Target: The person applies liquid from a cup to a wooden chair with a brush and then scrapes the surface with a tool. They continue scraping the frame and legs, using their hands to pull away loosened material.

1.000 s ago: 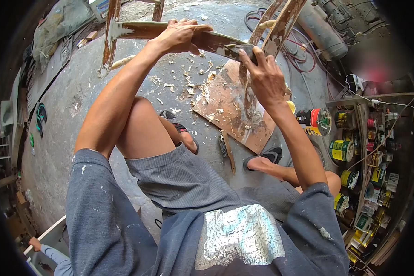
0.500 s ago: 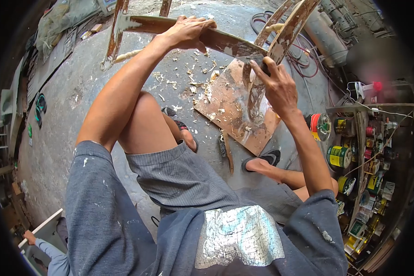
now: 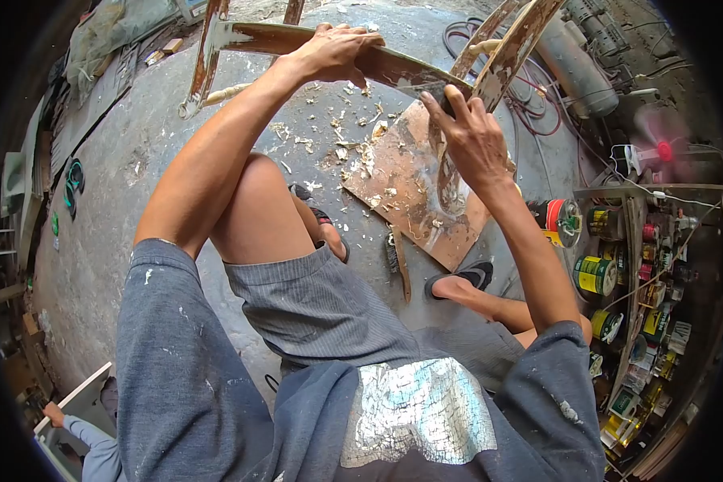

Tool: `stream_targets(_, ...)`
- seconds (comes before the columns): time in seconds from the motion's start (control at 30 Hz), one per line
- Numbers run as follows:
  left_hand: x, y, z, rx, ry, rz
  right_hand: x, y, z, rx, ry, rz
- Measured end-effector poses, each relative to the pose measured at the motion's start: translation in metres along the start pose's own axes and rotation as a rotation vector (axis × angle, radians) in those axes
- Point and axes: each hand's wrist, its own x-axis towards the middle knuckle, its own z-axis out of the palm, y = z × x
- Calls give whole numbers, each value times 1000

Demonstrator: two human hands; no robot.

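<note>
My left hand (image 3: 337,55) is wrapped over a brown wooden rail (image 3: 398,67) of a chair-like frame with worn, patchy paint. Near the rail's right end, my right hand (image 3: 475,138) grips a scraper with a thin grey blade (image 3: 424,88); its dark handle is mostly hidden by my fingers. The blade lies against the rail beside the right upright (image 3: 516,48). Below the frame, a stained wooden board (image 3: 394,193) lies on the floor, strewn with pale peelings. A brush with a wooden handle (image 3: 402,269) rests at the board's near edge.
To the right, a shelf (image 3: 635,241) holds several cans and spools. A pink fan (image 3: 663,150) stands above it, near a grey tank (image 3: 582,76) and coiled hoses (image 3: 530,108). Green sandals (image 3: 74,181) lie at left. Another person's arm (image 3: 88,438) holds a pale panel at lower left.
My right hand and the scraper have shifted slightly left and up along the rail. My left hand keeps its hold. The view has turned a little, showing more of the fan.
</note>
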Motion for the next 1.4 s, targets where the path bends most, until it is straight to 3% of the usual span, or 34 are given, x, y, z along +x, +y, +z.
stream_targets(0.27, -4, -5, 5, -17, 46, 27, 16, 0, 10, 63, 75, -27)
stream_targets(0.5, -3, -7, 17, 21, 129, 52, -1, 5, -7, 46, -22, -14)
stream_targets(0.7, -6, -1, 1, -6, -7, 17, 1, 4, -8, 67, -22, -34)
stream_targets(0.8, -5, -2, 12, 49, 105, 20, -14, 10, -12, 61, -67, -29)
stream_targets(1.03, -6, 0, -1, 0, -13, 9, -1, -1, -14, 42, -77, -24)
stream_targets(1.27, -7, -1, 6, 33, 79, 24, 3, -8, -14, 12, -73, -12)
stream_targets(1.4, -5, -2, 6, -3, 22, 17, -10, 1, -12, 62, -77, 2)
